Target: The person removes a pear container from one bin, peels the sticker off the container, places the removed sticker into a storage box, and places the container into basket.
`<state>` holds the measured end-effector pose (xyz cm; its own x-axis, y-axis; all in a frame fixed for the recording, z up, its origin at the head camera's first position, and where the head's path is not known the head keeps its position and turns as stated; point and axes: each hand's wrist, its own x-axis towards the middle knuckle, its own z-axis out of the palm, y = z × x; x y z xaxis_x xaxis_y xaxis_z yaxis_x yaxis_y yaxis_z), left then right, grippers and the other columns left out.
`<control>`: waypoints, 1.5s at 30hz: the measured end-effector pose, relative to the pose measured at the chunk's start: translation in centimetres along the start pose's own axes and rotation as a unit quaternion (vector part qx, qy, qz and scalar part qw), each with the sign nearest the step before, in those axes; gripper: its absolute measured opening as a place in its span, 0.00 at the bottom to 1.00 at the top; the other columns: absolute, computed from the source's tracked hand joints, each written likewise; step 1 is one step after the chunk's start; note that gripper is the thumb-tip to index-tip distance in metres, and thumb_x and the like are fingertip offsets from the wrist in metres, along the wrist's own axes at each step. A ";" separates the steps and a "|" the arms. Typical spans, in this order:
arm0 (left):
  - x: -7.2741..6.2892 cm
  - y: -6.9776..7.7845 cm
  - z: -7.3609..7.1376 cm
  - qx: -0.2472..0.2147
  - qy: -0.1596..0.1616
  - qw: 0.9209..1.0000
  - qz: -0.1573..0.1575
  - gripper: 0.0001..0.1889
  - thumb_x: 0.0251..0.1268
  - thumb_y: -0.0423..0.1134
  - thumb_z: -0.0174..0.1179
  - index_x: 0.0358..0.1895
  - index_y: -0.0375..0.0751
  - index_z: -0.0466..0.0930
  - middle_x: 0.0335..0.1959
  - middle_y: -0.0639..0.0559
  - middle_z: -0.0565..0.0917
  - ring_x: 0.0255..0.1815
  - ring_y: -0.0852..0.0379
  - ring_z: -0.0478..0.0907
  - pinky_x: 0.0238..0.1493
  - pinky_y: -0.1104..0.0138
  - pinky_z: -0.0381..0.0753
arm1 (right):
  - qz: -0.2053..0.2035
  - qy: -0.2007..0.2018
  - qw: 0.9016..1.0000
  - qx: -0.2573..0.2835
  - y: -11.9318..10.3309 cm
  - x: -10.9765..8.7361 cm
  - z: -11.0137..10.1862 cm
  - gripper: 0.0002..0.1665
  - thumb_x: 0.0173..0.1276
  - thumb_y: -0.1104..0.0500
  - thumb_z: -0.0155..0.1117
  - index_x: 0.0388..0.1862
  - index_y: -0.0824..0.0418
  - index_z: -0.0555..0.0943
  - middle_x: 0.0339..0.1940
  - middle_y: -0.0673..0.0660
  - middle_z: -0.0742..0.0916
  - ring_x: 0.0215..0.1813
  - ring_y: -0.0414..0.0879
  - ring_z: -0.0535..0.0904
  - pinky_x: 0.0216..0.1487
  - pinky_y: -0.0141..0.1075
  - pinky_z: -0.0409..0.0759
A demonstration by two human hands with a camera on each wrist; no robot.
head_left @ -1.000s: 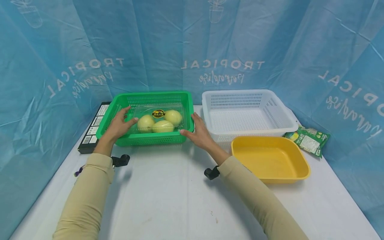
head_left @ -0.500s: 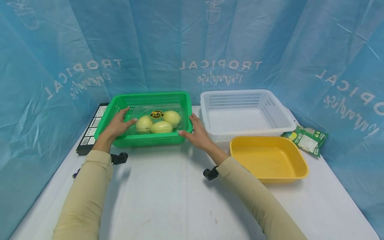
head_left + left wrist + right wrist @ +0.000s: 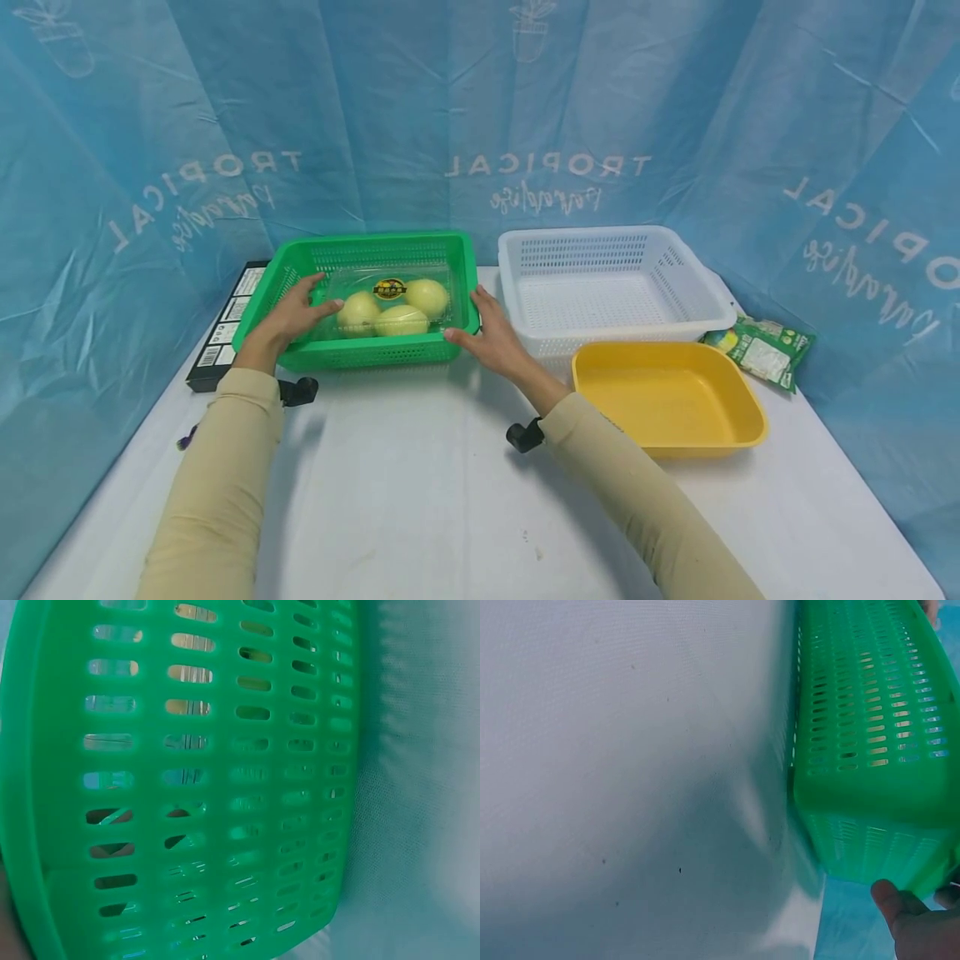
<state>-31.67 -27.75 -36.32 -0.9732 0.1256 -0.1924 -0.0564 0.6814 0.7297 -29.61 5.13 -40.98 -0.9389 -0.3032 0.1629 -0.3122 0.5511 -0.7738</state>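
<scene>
Though mirrored, curtain (image 3: 480, 108) behind green basket (image 3: 367, 356) reads "TROPICAL".

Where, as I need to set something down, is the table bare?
The broadest bare table lies before the green basket, between the left sleeve and right sleeve. Another patch lies before the yellow tray, beside the right sleeve. The back is crowded: black box, green basket, white basket, green packet.

Green basket (image 3: 367, 356), seemingly pale-yellow fruit (image 3: 402, 321)

two hands (image 3: 291, 315) (image 3: 493, 335), two baskets (image 3: 375, 357) (image 3: 592, 302), three fruits (image 3: 358, 314) (image 3: 402, 322) (image 3: 428, 297), one clamshell (image 3: 389, 290), one carton (image 3: 227, 329), one tub (image 3: 667, 408), one packet (image 3: 767, 356)
</scene>
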 end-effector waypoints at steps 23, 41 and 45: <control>1.4 -0.7 -0.4 -0.024 -0.073 0.997 -0.012 0.43 0.70 0.52 0.50 0.76 0.58 0.29 0.75 0.32 0.29 0.74 0.28 0.34 0.65 0.33 0.50 | 0.003 -0.003 1.000 -0.005 0.0 0.0 -0.1 0.52 0.63 0.38 0.60 0.76 0.58 0.49 0.79 0.55 0.51 0.78 0.54 0.49 0.74 0.51 0.57; 1.4 -0.3 -0.1 -0.009 -0.070 0.997 -0.019 0.44 0.68 0.55 0.51 0.76 0.58 0.30 0.75 0.29 0.34 0.75 0.28 0.36 0.65 0.33 0.51 | 0.014 -0.009 1.000 -0.020 -0.5 -0.1 -0.3 0.52 0.63 0.37 0.59 0.76 0.58 0.49 0.79 0.55 0.51 0.78 0.54 0.48 0.75 0.51 0.54; 1.3 -0.3 0.0 -0.009 -0.062 0.998 -0.017 0.44 0.68 0.55 0.52 0.76 0.58 0.32 0.75 0.30 0.36 0.74 0.28 0.38 0.65 0.34 0.53 | 0.016 -0.010 1.000 -0.019 -0.5 -0.2 -0.3 0.52 0.63 0.37 0.59 0.76 0.58 0.49 0.79 0.55 0.50 0.78 0.54 0.48 0.75 0.52 0.54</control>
<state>-32.93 -27.79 -36.86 -0.9356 0.1912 -0.2967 -0.0948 0.6737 0.7329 -29.27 5.16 -40.47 -0.9457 -0.3003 0.1247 -0.2868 0.5895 -0.7552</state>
